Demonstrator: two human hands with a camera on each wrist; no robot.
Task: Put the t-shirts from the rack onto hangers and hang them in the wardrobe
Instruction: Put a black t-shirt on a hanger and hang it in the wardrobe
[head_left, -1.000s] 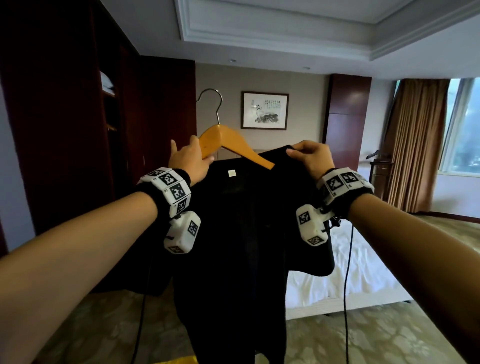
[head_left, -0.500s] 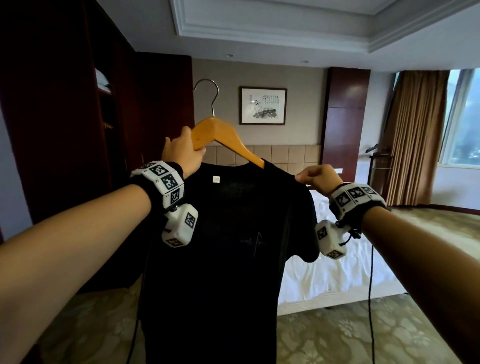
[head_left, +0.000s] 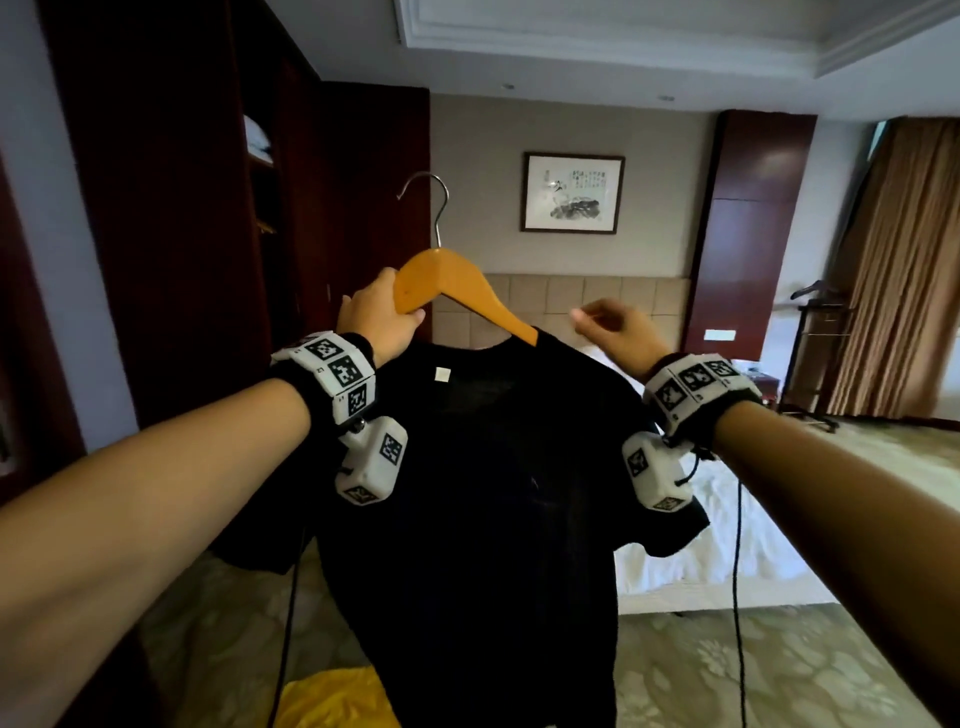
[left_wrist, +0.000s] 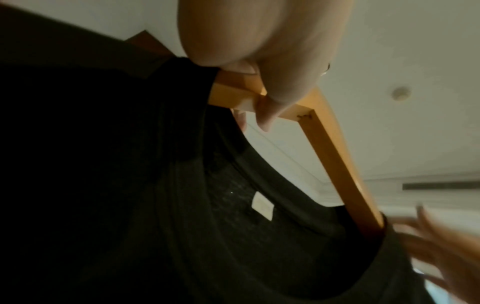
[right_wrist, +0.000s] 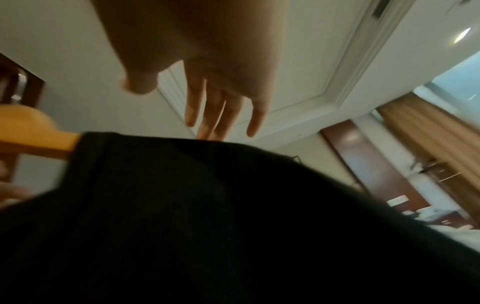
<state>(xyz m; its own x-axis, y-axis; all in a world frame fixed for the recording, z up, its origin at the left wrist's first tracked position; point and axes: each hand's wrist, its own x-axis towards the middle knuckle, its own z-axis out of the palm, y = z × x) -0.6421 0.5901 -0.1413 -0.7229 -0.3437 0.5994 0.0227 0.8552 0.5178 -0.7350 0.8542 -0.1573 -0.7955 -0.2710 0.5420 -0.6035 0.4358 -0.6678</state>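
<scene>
A black t-shirt (head_left: 483, 493) hangs on a wooden hanger (head_left: 457, 286) with a metal hook (head_left: 434, 208), held up in front of me. My left hand (head_left: 382, 322) grips the hanger's left arm near the neck; the left wrist view shows its fingers (left_wrist: 267, 111) curled round the wood (left_wrist: 335, 160) above the collar and its white tag (left_wrist: 262, 205). My right hand (head_left: 618, 332) hovers just above the shirt's right shoulder, holding nothing. In the right wrist view its fingers (right_wrist: 221, 115) hang straight and spread over the dark cloth (right_wrist: 233, 216). The hanger's right arm is inside the shirt.
A dark wooden wardrobe (head_left: 171, 234) with an open shelf section stands at the left. A bed with white sheets (head_left: 727, 545) lies behind the shirt. Something yellow (head_left: 332, 701) lies on the patterned carpet below. A valet stand (head_left: 815, 353) and curtains (head_left: 909, 270) are at the right.
My right hand let go of the shirt's right shoulder and lifted slightly with fingers spread. The shirt now sits over both hanger arms. My left hand keeps its grip.
</scene>
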